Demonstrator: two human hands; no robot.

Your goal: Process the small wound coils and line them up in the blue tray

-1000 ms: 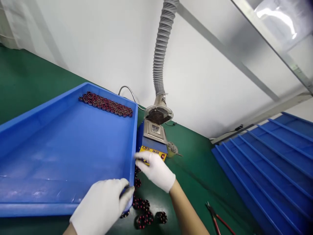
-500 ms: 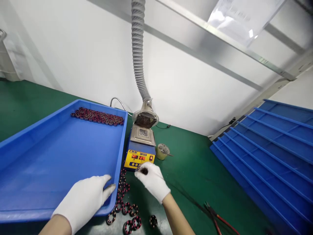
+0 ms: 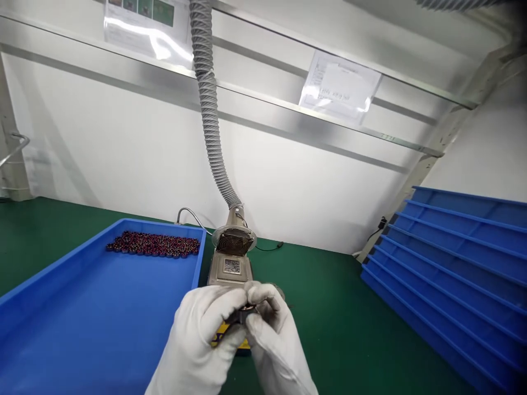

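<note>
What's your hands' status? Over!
Left hand, right hand: both pinching dark part. Fingers partly hide it. Machine behind hands.

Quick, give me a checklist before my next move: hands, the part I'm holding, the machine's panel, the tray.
1. Left hand on the part: ok, gripping.
2. Right hand on the part: ok, gripping.
3. Part's condition: cannot tell; fingers cover much of it.
4. Machine's panel readable: not ok, hands block it.
5. Pieces grouped in the tray: ok, at its far end.
</note>
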